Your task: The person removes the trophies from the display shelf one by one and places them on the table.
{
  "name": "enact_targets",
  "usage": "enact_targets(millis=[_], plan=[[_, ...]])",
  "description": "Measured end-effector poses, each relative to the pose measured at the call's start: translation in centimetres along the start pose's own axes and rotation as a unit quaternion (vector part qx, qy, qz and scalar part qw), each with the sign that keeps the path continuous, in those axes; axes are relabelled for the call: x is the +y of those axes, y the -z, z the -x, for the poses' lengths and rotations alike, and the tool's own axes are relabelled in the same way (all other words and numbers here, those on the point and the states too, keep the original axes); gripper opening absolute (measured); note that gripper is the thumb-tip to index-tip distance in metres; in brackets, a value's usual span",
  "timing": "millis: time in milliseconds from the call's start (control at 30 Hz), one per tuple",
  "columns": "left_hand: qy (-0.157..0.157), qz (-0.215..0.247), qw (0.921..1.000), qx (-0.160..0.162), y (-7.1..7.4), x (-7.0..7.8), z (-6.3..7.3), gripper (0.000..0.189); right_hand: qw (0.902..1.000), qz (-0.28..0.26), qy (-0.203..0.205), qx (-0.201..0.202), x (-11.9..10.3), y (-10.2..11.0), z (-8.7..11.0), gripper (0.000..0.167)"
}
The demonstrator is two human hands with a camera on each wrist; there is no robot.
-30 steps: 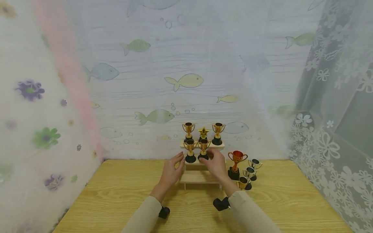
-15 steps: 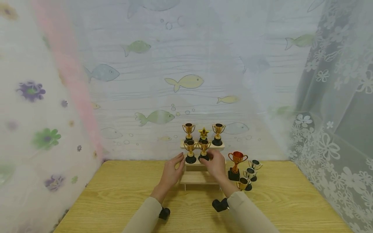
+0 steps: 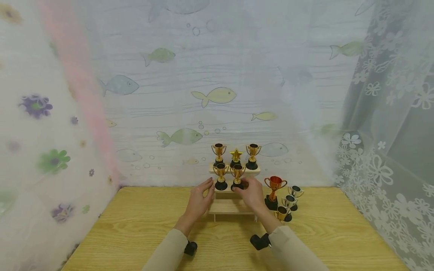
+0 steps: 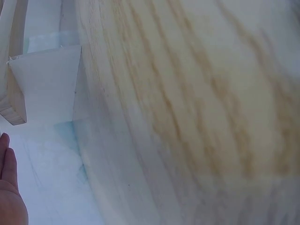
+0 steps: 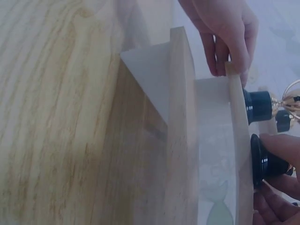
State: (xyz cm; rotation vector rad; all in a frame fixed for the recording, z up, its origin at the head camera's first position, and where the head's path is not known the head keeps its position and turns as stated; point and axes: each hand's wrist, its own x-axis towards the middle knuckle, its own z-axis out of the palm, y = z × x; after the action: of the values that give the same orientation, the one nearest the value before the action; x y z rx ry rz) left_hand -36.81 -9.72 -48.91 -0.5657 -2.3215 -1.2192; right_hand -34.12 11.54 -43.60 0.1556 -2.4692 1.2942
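My right hand (image 3: 251, 192) pinches the black base of a small gold trophy cup (image 3: 237, 175) on the middle tier of a wooden stepped shelf (image 3: 232, 206). Thumb and fingers around that base (image 5: 272, 161) show in the right wrist view, the base right at the board. Beside it to the left stands a matching gold trophy cup (image 3: 221, 176). My left hand (image 3: 200, 201) is at the left end of this tier, fingers mostly straight, fingertips at the board's end. On the top tier, a gold star trophy (image 3: 236, 155) stands between two gold cups (image 3: 218, 151).
Right of the shelf, on the wood-grain table (image 3: 135, 226), stand a larger orange-red trophy cup (image 3: 275, 183), two silver cups (image 3: 295, 192) and a gold cup (image 3: 282, 213). A fish-patterned curtain (image 3: 220, 56) hangs behind. The lowest tier carries no trophies.
The gripped trophy cup has shifted slightly toward the front of its tier and a little to the right, with my right hand. My left hand stays in place.
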Motion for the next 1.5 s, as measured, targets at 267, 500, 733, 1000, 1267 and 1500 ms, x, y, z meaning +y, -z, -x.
enact_targets(millis=[267, 500, 733, 1000, 1267, 1500], plan=[[-0.016, -0.005, 0.9998, 0.005, -0.1, -0.2, 0.0, 0.036, 0.9998, 0.018, 0.001, -0.012, 0.0, 0.6, 0.6, 0.028], [-0.01, -0.001, 0.9999, 0.006, 0.0, 0.0, -0.1, 0.035, 0.9996, 0.021, 0.0, -0.017, 0.1, 0.9, 1.4, 0.037], [-0.012, -0.001, 0.9999, 0.002, 0.0, 0.0, -0.1, 0.036, 0.9993, 0.011, -0.011, -0.034, 0.1, 1.5, 2.2, 0.04], [-0.003, -0.003, 1.0, -0.003, 0.0, 0.3, 0.0, 0.037, 0.9993, 0.013, -0.007, -0.034, 0.0, 1.7, 3.2, 0.042], [-0.01, -0.009, 0.9999, 0.001, 0.1, 0.1, 0.1, 0.037, 0.9991, 0.002, 0.004, -0.041, 0.0, 1.7, 4.3, 0.04], [0.003, -0.005, 1.0, -0.008, 0.0, 0.1, 0.0, 0.038, 0.9984, 0.004, 0.04, -0.041, 0.2, 1.3, 5.1, 0.032]])
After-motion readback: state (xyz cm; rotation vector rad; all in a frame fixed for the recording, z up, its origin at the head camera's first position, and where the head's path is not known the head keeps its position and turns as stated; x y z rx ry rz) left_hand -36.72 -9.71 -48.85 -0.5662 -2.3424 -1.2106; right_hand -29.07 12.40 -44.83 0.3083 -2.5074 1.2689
